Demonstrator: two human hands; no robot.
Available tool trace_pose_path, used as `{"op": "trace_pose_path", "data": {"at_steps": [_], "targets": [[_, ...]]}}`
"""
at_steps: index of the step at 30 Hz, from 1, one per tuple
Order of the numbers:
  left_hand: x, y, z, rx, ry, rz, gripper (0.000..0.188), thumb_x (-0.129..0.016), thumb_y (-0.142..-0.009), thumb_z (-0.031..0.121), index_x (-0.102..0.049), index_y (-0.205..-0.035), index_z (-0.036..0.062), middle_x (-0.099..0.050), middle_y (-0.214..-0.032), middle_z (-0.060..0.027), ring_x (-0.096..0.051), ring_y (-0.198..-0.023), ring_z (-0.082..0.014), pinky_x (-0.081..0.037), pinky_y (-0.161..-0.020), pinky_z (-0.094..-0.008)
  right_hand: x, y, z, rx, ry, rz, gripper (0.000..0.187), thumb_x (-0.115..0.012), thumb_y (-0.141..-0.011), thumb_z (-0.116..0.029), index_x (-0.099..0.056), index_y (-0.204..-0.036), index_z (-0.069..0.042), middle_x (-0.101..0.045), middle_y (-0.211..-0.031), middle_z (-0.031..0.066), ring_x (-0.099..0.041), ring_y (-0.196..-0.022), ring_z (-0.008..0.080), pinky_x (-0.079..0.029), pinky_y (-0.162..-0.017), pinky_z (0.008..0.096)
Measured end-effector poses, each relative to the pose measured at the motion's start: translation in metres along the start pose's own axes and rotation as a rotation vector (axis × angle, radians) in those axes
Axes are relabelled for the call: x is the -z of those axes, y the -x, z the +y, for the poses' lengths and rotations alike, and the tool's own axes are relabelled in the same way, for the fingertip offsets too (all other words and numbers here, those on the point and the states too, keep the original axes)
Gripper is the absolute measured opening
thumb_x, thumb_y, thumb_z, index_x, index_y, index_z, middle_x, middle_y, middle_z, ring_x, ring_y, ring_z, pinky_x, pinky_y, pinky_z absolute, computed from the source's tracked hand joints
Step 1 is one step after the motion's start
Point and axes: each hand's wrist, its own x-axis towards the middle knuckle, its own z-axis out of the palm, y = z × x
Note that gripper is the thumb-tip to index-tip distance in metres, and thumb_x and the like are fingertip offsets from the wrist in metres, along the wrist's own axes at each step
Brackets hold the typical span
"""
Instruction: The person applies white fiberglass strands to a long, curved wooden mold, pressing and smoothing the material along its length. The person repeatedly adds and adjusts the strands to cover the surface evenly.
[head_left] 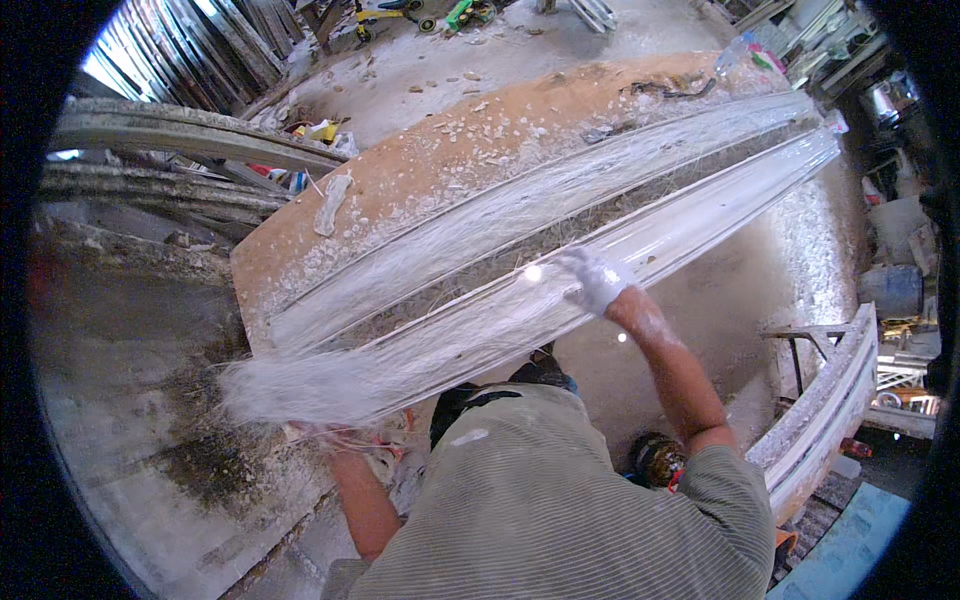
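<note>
A long white moulding form (690, 225) lies slantwise across the low table, with glossy wet plaster toward its far right end. Over its near left end spreads a loose bundle of fine white fibres (295, 388), its strands trailing past the edge. My right hand (597, 280), coated in white, is over the middle of the form with its fingers spread, and nothing shows in it. Down at the left end, my left hand (338, 437) is beside and partly under the fibres. Its fingers are blurred and covered, so their grip cannot be made out.
Alongside lies a second white strip (560, 190) with fibres on it. The brown tabletop (450, 130) is strewn with plaster crumbs and a white scrap (332, 205). Long weathered beams (180, 130) are at left. A white curved piece (825, 400) stands at right, near a dark round container (657, 460).
</note>
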Motion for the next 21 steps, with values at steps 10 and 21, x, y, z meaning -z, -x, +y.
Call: {"op": "trace_pose_path", "data": {"at_steps": [10, 21], "targets": [[-0.09, 0.05, -0.146, 0.334, 0.148, -0.058, 0.054, -0.051, -0.089, 0.052, -0.057, -0.123, 0.0093, -0.063, -0.118, -0.0097, -0.061, -0.106, -0.0281, -0.051, -0.092, -0.0478, -0.04, -0.025, -0.076, 0.249, -0.874, -0.245, 0.071, -0.071, -0.088, -0.034, -0.039, -0.144, -0.005, -0.052, -0.137, 0.0202, -0.052, -0.124, 0.0276, -0.04, -0.106, 0.0371], [-0.036, 0.033, -0.045, 0.014, 0.08, 0.045, 0.055, -0.051, -0.09, 0.052, -0.055, -0.125, 0.0106, -0.06, -0.121, -0.009, -0.058, -0.109, -0.0277, -0.048, -0.095, -0.0478, 0.05, 0.018, 0.045, 0.058, -0.044, -0.24, 0.033, -0.058, -0.095, -0.036, -0.066, -0.122, -0.02, -0.065, -0.117, 0.0155, -0.063, -0.104, 0.034, -0.051, -0.092, 0.0422]]}}
